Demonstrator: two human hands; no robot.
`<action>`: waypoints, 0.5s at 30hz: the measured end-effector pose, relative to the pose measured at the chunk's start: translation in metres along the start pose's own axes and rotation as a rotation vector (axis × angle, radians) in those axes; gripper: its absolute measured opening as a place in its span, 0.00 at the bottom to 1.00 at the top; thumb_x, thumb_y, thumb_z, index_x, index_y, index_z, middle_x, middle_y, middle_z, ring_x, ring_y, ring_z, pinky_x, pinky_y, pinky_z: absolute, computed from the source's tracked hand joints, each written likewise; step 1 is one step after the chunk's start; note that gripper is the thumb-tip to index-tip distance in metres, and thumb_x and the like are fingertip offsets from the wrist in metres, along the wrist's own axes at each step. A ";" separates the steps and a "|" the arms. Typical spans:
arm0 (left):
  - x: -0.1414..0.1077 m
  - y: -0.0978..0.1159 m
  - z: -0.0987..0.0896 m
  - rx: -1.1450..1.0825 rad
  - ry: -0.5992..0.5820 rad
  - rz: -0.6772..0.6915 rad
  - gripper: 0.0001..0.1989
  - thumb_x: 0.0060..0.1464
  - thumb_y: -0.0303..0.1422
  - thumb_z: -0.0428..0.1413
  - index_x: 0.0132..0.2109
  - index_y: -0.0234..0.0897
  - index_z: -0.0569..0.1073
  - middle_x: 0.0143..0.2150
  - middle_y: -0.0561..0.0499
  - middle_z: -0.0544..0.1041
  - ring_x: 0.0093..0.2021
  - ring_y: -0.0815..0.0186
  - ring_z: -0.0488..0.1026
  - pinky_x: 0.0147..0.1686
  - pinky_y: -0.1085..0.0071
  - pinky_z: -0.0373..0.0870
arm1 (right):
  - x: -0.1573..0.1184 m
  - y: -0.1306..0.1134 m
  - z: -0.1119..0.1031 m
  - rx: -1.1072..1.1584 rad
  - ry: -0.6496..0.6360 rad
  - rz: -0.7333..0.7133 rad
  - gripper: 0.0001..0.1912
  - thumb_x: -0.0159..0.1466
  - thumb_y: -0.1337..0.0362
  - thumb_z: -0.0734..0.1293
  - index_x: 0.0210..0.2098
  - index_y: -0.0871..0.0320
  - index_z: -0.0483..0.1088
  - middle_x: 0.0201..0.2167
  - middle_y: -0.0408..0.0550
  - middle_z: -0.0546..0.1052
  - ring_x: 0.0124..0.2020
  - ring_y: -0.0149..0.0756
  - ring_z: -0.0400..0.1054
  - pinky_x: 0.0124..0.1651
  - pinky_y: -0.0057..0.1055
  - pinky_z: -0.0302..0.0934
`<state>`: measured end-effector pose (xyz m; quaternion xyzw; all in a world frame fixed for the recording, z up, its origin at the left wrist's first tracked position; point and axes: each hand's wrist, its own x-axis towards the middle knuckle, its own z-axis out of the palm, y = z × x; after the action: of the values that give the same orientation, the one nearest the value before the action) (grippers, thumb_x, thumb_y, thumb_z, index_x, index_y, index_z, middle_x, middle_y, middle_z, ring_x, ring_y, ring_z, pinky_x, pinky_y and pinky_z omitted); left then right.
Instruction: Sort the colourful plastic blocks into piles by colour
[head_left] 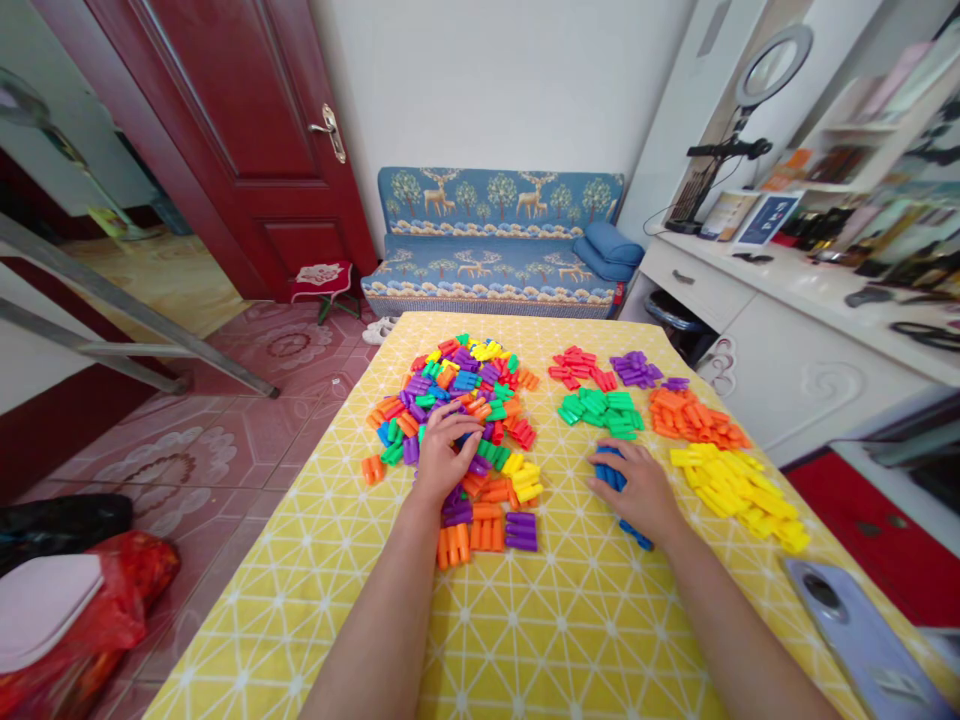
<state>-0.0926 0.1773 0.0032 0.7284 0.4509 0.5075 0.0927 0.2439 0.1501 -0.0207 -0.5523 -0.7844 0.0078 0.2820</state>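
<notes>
My left hand [444, 455] rests on a mixed pile of small ribbed plastic building blocks [465, 380] in orange, purple, green, red, yellow and blue. Its thumb and fingers are closed around a dark blue block [463, 438], partly hidden by the fingers. To the right, my right hand [639, 487] lies low over the table, its curled fingers on blue blocks [610, 470]; how many it grips is hidden. Another blue block [636, 534] lies beside its wrist. Single-colour groups surround this hand: green blocks [600, 409], red blocks [579, 367], purple blocks [636, 369], orange blocks [696, 418] and yellow blocks [739, 492].
A yellow patterned cloth [337, 610] covers the table. The phone [862, 635] lies at its right edge. Beyond stand a blue sofa [487, 265] and a small red stool [324, 280]. A white dresser [795, 330] stands on the right, metal legs [135, 350] on the left.
</notes>
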 end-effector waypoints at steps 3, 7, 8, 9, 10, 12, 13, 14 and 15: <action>0.001 0.002 0.000 -0.004 -0.001 -0.007 0.06 0.56 0.31 0.57 0.36 0.42 0.79 0.40 0.50 0.81 0.56 0.57 0.68 0.57 0.52 0.65 | -0.006 -0.001 -0.006 -0.039 0.082 0.033 0.08 0.58 0.54 0.68 0.31 0.48 0.78 0.44 0.44 0.78 0.47 0.47 0.66 0.52 0.52 0.58; 0.001 0.002 0.000 -0.001 -0.008 -0.023 0.06 0.57 0.31 0.56 0.36 0.42 0.79 0.40 0.50 0.81 0.57 0.57 0.68 0.57 0.52 0.65 | 0.005 -0.015 -0.013 -0.020 0.208 0.048 0.10 0.59 0.55 0.67 0.27 0.49 0.77 0.38 0.44 0.79 0.47 0.48 0.65 0.54 0.54 0.54; 0.000 0.002 0.000 -0.002 -0.005 -0.024 0.06 0.57 0.31 0.56 0.36 0.42 0.79 0.40 0.50 0.81 0.57 0.57 0.68 0.57 0.52 0.65 | 0.012 -0.021 -0.013 0.015 0.210 0.044 0.09 0.59 0.55 0.67 0.29 0.50 0.78 0.38 0.45 0.79 0.46 0.47 0.66 0.54 0.53 0.55; 0.000 0.002 0.000 -0.002 -0.001 -0.023 0.06 0.57 0.31 0.56 0.36 0.42 0.79 0.40 0.50 0.81 0.57 0.57 0.68 0.58 0.52 0.65 | 0.020 -0.028 -0.011 0.066 0.200 0.036 0.08 0.60 0.57 0.67 0.31 0.50 0.78 0.38 0.45 0.79 0.46 0.46 0.67 0.54 0.52 0.57; 0.000 0.001 0.000 -0.003 0.000 -0.021 0.06 0.57 0.31 0.57 0.36 0.42 0.79 0.40 0.50 0.81 0.57 0.57 0.68 0.58 0.52 0.65 | 0.029 -0.036 -0.008 0.130 0.181 0.025 0.09 0.60 0.58 0.66 0.34 0.51 0.78 0.40 0.46 0.79 0.45 0.45 0.68 0.54 0.50 0.58; 0.000 0.001 0.000 -0.004 -0.004 -0.017 0.06 0.57 0.31 0.56 0.36 0.42 0.79 0.40 0.50 0.81 0.57 0.57 0.68 0.58 0.53 0.65 | 0.050 -0.052 0.005 0.268 0.124 -0.010 0.12 0.61 0.61 0.65 0.42 0.52 0.77 0.45 0.49 0.78 0.48 0.44 0.69 0.55 0.47 0.60; 0.000 0.001 0.000 -0.005 -0.008 -0.017 0.06 0.57 0.31 0.56 0.36 0.42 0.79 0.40 0.50 0.81 0.57 0.57 0.68 0.58 0.52 0.65 | 0.060 -0.061 0.014 0.327 0.095 -0.029 0.15 0.60 0.63 0.64 0.46 0.53 0.76 0.48 0.50 0.76 0.51 0.44 0.68 0.56 0.47 0.60; 0.001 0.000 0.000 -0.004 -0.012 -0.018 0.06 0.57 0.31 0.56 0.37 0.41 0.79 0.40 0.50 0.81 0.57 0.57 0.68 0.57 0.52 0.65 | 0.070 -0.069 0.024 0.373 0.068 -0.045 0.18 0.59 0.64 0.64 0.49 0.53 0.74 0.52 0.50 0.74 0.54 0.44 0.66 0.58 0.47 0.59; 0.001 0.000 0.000 -0.003 -0.016 -0.020 0.06 0.57 0.31 0.56 0.37 0.41 0.79 0.40 0.50 0.81 0.57 0.56 0.68 0.57 0.52 0.65 | 0.079 -0.076 0.035 0.410 0.045 -0.058 0.22 0.58 0.66 0.64 0.52 0.53 0.72 0.55 0.51 0.72 0.57 0.44 0.64 0.60 0.47 0.57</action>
<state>-0.0922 0.1778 0.0039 0.7277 0.4566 0.5015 0.1022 0.1442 0.1998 0.0087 -0.4607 -0.7754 0.1468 0.4062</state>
